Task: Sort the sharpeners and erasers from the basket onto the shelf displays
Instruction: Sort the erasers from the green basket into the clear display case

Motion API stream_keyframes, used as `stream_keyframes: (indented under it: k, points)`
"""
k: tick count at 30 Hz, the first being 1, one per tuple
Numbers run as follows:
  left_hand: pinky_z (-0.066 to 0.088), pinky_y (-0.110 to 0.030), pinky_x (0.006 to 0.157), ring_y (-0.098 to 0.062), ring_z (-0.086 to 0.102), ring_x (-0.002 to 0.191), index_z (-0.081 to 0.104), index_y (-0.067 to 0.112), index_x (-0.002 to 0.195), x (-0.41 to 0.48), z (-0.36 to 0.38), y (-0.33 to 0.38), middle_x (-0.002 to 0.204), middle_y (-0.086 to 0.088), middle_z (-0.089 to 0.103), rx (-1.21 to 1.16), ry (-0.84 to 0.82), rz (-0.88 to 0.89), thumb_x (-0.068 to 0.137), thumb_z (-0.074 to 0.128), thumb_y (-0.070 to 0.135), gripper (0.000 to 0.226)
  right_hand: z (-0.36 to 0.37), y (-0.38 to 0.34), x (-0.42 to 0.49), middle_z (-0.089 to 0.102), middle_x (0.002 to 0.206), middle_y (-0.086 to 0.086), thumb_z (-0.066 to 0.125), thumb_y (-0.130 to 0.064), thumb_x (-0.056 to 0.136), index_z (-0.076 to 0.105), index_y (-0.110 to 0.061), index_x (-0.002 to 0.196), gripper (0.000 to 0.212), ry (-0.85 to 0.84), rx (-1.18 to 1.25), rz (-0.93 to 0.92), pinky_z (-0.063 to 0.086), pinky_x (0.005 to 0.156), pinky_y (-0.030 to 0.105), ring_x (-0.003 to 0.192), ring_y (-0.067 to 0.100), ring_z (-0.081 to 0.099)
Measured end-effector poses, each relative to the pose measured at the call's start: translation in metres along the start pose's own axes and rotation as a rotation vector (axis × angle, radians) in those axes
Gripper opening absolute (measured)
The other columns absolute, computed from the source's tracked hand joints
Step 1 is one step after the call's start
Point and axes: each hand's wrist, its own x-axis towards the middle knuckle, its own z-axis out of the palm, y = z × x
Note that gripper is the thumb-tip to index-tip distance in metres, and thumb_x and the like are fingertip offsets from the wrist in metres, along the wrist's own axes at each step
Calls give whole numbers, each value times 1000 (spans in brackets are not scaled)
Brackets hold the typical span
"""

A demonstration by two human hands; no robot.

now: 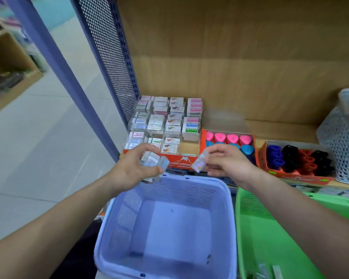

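I am pinching one eraser [198,164] in my right hand [230,164], gripping a bunch [155,165] in my left hand [133,168], aiming each flat into its matching row of the centre-frame box [179,163].

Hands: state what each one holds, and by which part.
Left hand grips several small clear packets around their sides; right hand pinches one small clear packet by its top end.
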Motion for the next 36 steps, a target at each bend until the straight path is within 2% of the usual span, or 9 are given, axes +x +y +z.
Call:
stream_keyframes:
  k: [5,8,13,18,20,24,28,32,36]
  points:
    - [57,-32,61,-32,74,73,60,16,113,11,-23,-30,108,-23,67,-51,56,-127,84,77,0,38,17,5,44,66,101,8,59,-14,100,64,-16,115,15,-23,43,20,57,53,33,69,20,69]
    - [56,-34,63,-36,74,75,59,15,113,15,-39,-43,99,-18,68,-58,108,-170,84,77,-1,38,32,5,71,66,88,9,69,-9,93,61,-7,111,20,11,-30,-27,53,55,30,61,17,61]
    - [45,-11,50,-2,64,58,63,16,110,17,-57,-49,80,-8,67,-33,198,-166,82,79,1,35,71,-7,118,70,93,17,69,3,90,68,-12,101,19,-32,-103,-91,63,78,38,75,24,72]
    - [41,-9,46,0,59,48,63,14,108,21,-64,-56,73,3,57,-66,225,-146,83,77,-1,32,117,-12,167,70,89,4,75,-11,88,72,-17,102,16,-14,-516,-256,57,58,25,69,15,67]
    - [42,-10,46,-1,60,49,63,17,106,22,-66,-57,73,2,58,-66,224,-151,83,78,1,31,128,-7,181,67,85,-8,76,-17,88,72,-24,95,11,-11,-709,-323,57,69,31,77,11,66]
    - [60,-44,67,-28,74,75,66,26,103,25,-75,-64,93,-13,71,-113,261,-178,80,82,8,33,129,3,193,65,88,-17,67,-16,92,73,-26,98,13,-142,-963,-332,56,87,38,92,12,66]
    - [54,-64,77,-39,72,84,66,24,106,29,-79,-65,96,-16,72,-156,312,-182,80,83,11,34,123,-1,193,71,121,-9,58,-25,99,76,-26,111,22,-289,-1172,-333,54,92,38,100,11,65]
    - [53,-66,78,-39,71,82,67,29,105,30,-76,-65,98,-17,71,-163,318,-180,79,85,14,34,120,-12,173,66,130,-4,56,-23,102,68,-20,127,28,-199,-999,-359,47,99,30,112,13,61]
    - [53,-66,74,-30,63,73,68,31,103,30,-70,-63,93,-14,72,-187,309,-164,78,85,14,35,126,-24,126,73,101,-12,59,-19,100,72,-23,115,21,-261,-549,-364,50,71,20,75,3,63]
